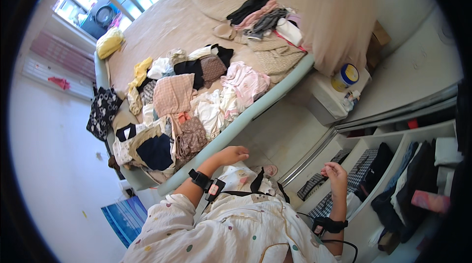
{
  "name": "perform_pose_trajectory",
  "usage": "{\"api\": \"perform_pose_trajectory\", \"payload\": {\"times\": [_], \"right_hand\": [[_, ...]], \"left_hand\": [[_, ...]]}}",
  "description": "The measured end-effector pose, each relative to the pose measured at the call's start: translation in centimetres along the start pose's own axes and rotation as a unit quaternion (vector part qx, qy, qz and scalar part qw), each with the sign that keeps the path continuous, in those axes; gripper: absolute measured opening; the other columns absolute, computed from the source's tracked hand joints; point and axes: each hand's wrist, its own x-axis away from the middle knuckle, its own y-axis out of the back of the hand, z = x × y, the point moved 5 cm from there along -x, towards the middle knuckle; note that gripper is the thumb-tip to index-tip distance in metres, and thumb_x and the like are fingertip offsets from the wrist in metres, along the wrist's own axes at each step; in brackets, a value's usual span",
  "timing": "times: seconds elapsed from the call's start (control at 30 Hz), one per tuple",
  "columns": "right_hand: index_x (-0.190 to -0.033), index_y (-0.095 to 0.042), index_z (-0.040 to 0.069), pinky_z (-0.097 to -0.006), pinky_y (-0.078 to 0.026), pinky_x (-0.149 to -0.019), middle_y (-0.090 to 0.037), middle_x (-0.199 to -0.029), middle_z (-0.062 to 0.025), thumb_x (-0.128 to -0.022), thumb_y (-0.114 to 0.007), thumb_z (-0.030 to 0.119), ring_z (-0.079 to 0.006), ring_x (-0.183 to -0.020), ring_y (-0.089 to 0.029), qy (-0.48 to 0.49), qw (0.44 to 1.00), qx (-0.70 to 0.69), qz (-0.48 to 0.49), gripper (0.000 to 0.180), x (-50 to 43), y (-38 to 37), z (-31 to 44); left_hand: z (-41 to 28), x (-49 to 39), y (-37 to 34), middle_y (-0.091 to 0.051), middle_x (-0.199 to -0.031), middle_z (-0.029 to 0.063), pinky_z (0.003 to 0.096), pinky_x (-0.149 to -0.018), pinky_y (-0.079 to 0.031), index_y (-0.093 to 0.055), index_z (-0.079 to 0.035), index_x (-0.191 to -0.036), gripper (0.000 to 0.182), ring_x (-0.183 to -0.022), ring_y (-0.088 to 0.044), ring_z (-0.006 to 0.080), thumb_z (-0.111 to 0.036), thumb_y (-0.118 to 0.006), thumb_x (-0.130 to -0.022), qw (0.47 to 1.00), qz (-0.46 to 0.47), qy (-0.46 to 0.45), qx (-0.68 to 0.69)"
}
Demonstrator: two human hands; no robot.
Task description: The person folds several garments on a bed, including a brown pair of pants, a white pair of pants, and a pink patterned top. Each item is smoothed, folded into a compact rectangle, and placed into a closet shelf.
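Observation:
My left hand (234,155) hangs in front of my body near the padded pale green bed edge (236,126), fingers loosely bent and nothing visible in them. On the bed beyond it lie a brown patterned garment (191,137), white clothes (210,111), a pink printed garment (246,80) and a pink checked cloth (173,93). A dark navy piece (156,151) rests on a beige garment at the near left corner. My right hand (335,173) is raised by the open wardrobe shelves (387,167), its fingers loosely curled and seemingly holding nothing.
Houndstooth storage boxes (363,167) and dark clothes (424,174) fill the wardrobe compartments. A pale curtain (337,15) hangs beside the bed. Nearby, a blue-lidded yellow tub (345,77) stands on a white bin (324,97). Folded clothes (258,15) lie farther back; a black printed bag (104,113) hangs over the left edge.

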Motion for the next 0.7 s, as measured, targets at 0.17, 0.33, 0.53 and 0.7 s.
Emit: {"api": "perform_pose_trajectory", "payload": {"times": [0.17, 0.33, 0.53, 0.7], "right_hand": [[-0.094, -0.055, -0.006, -0.0233, -0.048, -0.068, -0.060, -0.079, -0.0082, -0.084, -0.053, 0.007, -0.0125, -0.071, -0.058, -0.020, 0.993, 0.083, 0.076, 0.017, -2.7, -6.4, 0.5], [-0.097, -0.055, -0.005, -0.0218, -0.046, -0.068, -0.060, -0.079, -0.0070, -0.082, -0.055, 0.007, -0.0119, -0.072, -0.058, -0.016, 0.980, 0.130, 0.149, 0.018, -3.6, -14.5, 1.1], [-0.100, -0.055, -0.004, -0.0212, -0.044, -0.068, -0.059, -0.080, -0.0043, -0.082, -0.057, 0.010, -0.0102, -0.073, -0.056, -0.018, 0.955, 0.189, 0.228, 0.023, -3.1, -22.7, 1.9], [-0.100, -0.055, -0.004, -0.0217, -0.044, -0.068, -0.058, -0.081, -0.0039, -0.082, -0.057, 0.011, -0.0098, -0.075, -0.055, -0.023, 0.932, 0.216, 0.291, 0.023, -2.9, -28.8, 1.6]], "left_hand": [[6.1, 3.2, 1.4, -0.060, -0.103, 0.0111, 0.0297, -0.082, -0.043, -0.056, -0.002, -0.107, 0.033, -0.094, -0.056, 0.0205, -0.026, -0.053, -0.085, 0.998, -0.028, 0.022, 0.058], [11.7, 6.8, 2.6, -0.062, -0.094, 0.0133, 0.0316, -0.078, -0.045, -0.057, -0.002, -0.103, 0.035, -0.086, -0.058, 0.0234, -0.029, -0.051, -0.082, 0.985, -0.104, 0.033, 0.133], [16.6, 10.6, 5.0, -0.062, -0.086, 0.0088, 0.0294, -0.073, -0.045, -0.058, -0.001, -0.099, 0.032, -0.079, -0.058, 0.0182, -0.027, -0.050, -0.082, 0.971, -0.140, 0.076, 0.180], [21.0, 14.2, 7.4, -0.060, -0.089, 0.0066, 0.0268, -0.076, -0.043, -0.056, 0.002, -0.102, 0.029, -0.081, -0.057, 0.0141, -0.021, -0.051, -0.084, 0.938, -0.185, 0.087, 0.280]]}}
